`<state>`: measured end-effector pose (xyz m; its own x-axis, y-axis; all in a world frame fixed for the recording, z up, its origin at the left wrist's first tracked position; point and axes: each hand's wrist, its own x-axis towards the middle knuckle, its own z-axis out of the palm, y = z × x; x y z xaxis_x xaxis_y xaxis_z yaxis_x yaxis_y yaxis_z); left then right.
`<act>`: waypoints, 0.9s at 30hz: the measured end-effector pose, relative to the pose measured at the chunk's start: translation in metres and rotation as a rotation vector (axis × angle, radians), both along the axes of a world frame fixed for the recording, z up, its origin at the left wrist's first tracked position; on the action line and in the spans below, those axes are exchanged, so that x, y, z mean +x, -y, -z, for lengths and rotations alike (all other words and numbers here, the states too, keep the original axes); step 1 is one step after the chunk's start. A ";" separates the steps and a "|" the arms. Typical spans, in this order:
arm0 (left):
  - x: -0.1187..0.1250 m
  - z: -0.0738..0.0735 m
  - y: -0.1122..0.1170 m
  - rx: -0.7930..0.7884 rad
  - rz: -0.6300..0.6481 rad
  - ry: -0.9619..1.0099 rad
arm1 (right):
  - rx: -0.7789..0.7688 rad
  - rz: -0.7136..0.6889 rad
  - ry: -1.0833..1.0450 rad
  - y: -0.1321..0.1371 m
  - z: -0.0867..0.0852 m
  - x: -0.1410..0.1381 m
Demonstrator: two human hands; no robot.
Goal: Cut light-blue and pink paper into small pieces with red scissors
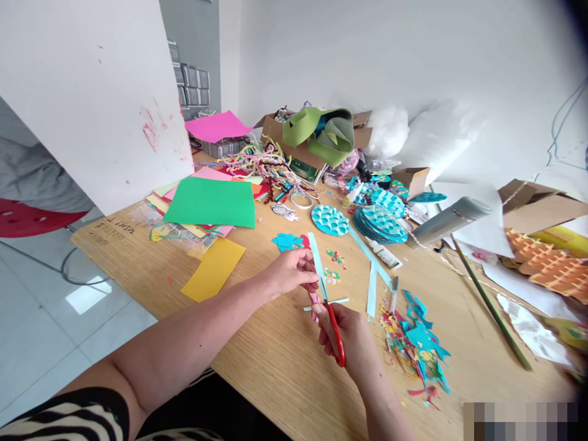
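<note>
My left hand [294,271] is closed on a light blue paper strip [316,251] that stands up from the fingers. In my right hand [342,334] are red-handled scissors [337,338], with their blades at the strip's lower part. A bit of pink paper [315,298] shows between the two hands; which hand holds it I cannot tell. Beyond my left hand lies a blue paper fish [287,241]. Small coloured paper dots [331,276] and more pale blue strips [372,288] lie on the table just past the scissors.
Green paper [211,202] tops a stack at the left, near yellow paper [218,269]. Blue patterned discs [379,223], a glue bottle [384,253] and paper scraps [420,337] are to the right. A grey cylinder [448,220] and a green stick [491,303] lie farther right.
</note>
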<state>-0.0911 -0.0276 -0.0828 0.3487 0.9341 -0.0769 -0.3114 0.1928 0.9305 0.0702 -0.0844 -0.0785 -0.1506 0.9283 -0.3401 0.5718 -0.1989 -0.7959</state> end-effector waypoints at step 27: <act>0.001 0.002 0.000 -0.007 0.009 0.015 | 0.013 0.012 0.004 0.000 -0.001 -0.003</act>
